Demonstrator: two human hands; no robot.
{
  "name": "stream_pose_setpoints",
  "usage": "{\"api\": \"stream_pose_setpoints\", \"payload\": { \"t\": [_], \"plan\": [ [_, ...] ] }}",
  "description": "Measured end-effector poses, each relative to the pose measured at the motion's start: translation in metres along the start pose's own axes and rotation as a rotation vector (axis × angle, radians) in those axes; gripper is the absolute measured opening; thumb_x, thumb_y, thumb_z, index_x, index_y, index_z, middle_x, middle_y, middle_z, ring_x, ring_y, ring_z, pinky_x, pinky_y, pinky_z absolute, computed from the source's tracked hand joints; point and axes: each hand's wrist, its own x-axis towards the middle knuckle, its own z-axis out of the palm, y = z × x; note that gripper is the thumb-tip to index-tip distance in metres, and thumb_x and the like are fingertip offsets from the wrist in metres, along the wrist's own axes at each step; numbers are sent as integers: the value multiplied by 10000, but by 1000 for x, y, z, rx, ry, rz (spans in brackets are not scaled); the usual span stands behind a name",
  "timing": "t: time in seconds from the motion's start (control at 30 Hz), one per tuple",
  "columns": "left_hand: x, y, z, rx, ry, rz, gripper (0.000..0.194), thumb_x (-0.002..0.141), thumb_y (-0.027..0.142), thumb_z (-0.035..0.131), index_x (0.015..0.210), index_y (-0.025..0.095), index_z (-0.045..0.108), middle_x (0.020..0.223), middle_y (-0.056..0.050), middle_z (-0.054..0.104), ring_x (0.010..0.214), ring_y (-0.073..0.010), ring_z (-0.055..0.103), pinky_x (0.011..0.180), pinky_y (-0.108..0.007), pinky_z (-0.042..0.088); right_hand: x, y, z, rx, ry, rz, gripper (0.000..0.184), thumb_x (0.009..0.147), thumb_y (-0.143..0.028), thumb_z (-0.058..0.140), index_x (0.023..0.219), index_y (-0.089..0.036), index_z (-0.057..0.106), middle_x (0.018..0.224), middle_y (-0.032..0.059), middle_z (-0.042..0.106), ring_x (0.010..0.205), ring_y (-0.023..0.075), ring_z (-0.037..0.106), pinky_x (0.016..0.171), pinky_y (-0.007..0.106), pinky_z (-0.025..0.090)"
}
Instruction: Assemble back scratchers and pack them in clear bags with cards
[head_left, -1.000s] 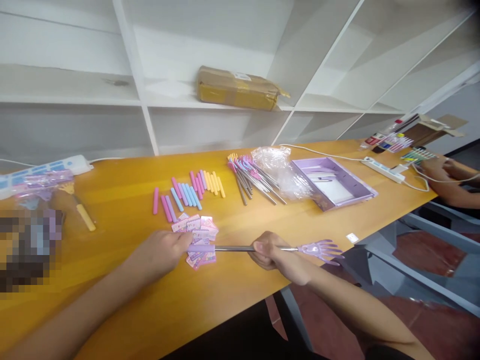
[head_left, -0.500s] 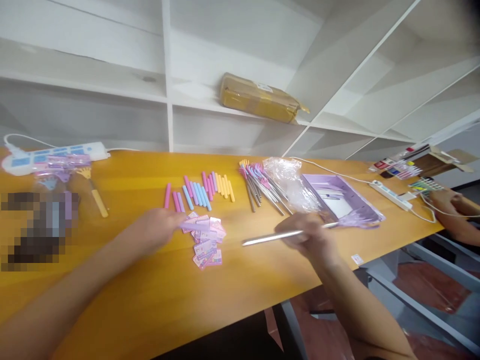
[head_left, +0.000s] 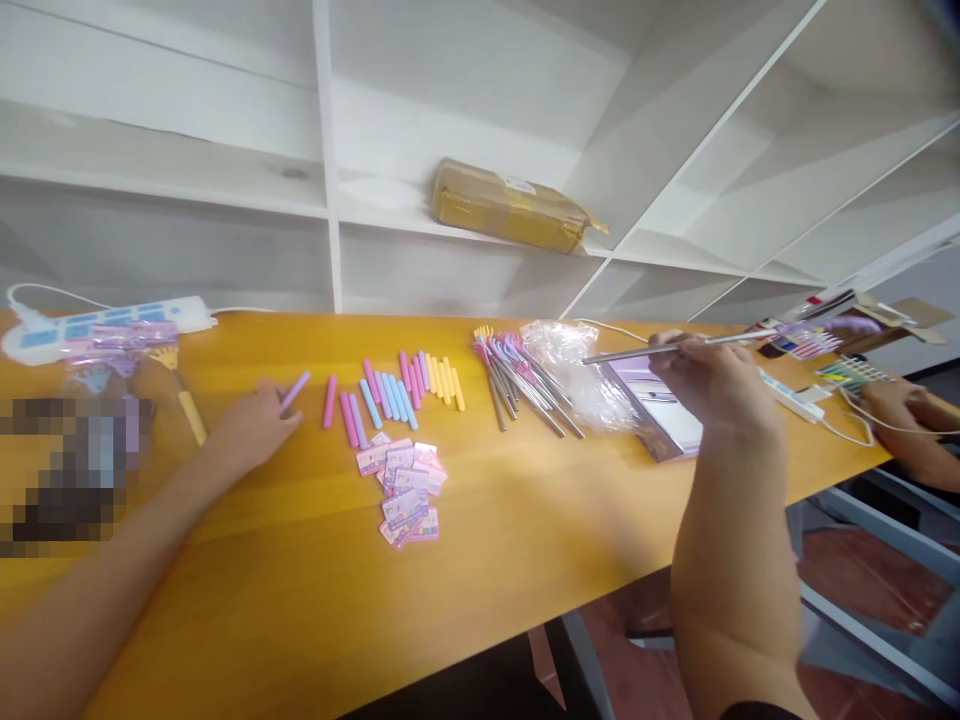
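Observation:
A short purple handle sleeve (head_left: 295, 393) sticks up from the closed fingers of my left hand (head_left: 259, 425), left of the loose sleeves. My right hand (head_left: 705, 375) grips the metal rod of a back scratcher (head_left: 619, 355), raised over the purple box (head_left: 628, 405); its purple hand-shaped head points right and is blurred. Pink, purple, blue and yellow handle sleeves (head_left: 390, 395) lie in rows mid-table. Below them is a spread of pink printed cards (head_left: 405, 490). To their right, several back scratchers without sleeves (head_left: 525, 385) are heaped beside crumpled clear plastic (head_left: 562, 350).
A power strip (head_left: 112, 328) is at the back left, near bagged back scratchers with a yellow handle (head_left: 191, 415). Another power strip (head_left: 791, 395) lies right, near a co-worker's hand (head_left: 907, 400). A taped cardboard box (head_left: 510, 205) rests on the white shelf.
The purple sleeve has come off the back scratcher's rod. My left hand has carried the sleeve left; my right hand has moved the back scratcher up and right over the box.

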Motion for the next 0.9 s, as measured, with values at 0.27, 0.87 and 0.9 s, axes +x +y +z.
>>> {"api": "stream_pose_setpoints", "payload": {
  "t": [0.27,0.87,0.9],
  "plan": [
    [-14,14,19,-91,7,281,341,1061,452,407,1193,189,580,1186,-144,717,991,-301,733,836,-403,542,35,44,56,-437,-80,-7,306,857,-250,686,709,-224,420,682,-10,519,660,111,417,651,284,334],
    [-1,-78,-82,86,497,16,401,1013,317,415,1158,45,672,1147,-115,599,1196,-276,531,1174,-432,429,-13,110,105,-917,-337,-217,180,936,-208,615,786,-207,514,1010,121,612,836,216,567,817,351,467],
    [0,-87,-85,88,501,17,408,1007,322,417,1170,52,676,1131,-100,588,1203,-264,525,1173,-416,428,-21,105,108,-888,-347,-247,174,951,-219,608,801,-210,519,1002,116,621,879,228,592,845,356,480]
  ]
}}
